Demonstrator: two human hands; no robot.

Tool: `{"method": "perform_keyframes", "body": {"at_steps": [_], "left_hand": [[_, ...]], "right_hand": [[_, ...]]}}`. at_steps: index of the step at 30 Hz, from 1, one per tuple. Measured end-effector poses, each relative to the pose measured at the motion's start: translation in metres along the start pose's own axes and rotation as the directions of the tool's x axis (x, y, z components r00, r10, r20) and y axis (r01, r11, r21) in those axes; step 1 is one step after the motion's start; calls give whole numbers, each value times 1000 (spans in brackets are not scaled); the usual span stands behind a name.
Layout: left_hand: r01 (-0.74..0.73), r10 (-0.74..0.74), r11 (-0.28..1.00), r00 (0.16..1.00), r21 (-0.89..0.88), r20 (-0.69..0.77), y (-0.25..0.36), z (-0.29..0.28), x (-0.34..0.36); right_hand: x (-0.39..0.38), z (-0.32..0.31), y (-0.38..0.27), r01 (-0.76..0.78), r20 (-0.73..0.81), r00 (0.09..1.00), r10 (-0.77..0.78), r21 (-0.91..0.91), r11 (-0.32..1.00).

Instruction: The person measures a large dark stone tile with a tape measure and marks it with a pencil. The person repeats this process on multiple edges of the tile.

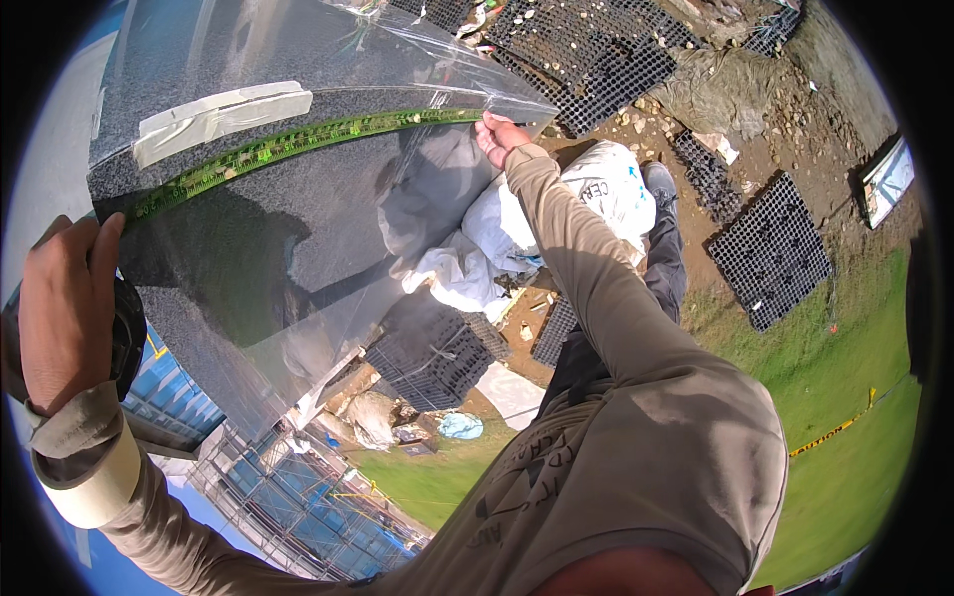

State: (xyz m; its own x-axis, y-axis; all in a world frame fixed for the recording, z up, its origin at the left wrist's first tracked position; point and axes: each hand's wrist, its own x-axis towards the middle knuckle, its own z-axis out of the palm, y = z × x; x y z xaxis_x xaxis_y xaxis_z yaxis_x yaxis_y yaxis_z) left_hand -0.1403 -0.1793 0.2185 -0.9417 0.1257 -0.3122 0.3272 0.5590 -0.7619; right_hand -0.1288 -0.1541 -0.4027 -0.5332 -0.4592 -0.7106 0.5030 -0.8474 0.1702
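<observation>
between left hand and right hand: tape (green)

Left hand curled, right arm outstretched, right hand in a pinch, the two well apart

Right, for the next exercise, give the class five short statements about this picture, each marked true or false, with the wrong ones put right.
1. The green measuring tape runs between the left hand and the right hand. True.
2. Both hands wear gloves. False: both are bare.
3. A pale strip lies on the grey surface. True.
4. The sack beside the shoe is green. False: that sack is white.
5. A black grid lies on the ground. True.
</observation>
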Motion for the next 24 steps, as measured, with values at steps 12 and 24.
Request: {"method": "perform_keyframes", "body": {"at_steps": [12,24], "left_hand": [[-19,19,998,1000,61,-5,9,-6,0],[-63,62,996,998,-68,-14,10,15,-12]], "right_hand": [[6,3,24,70,-28,998,-64,316,946],[-11,-12,12,163,61,981,-185,258,952]]}}
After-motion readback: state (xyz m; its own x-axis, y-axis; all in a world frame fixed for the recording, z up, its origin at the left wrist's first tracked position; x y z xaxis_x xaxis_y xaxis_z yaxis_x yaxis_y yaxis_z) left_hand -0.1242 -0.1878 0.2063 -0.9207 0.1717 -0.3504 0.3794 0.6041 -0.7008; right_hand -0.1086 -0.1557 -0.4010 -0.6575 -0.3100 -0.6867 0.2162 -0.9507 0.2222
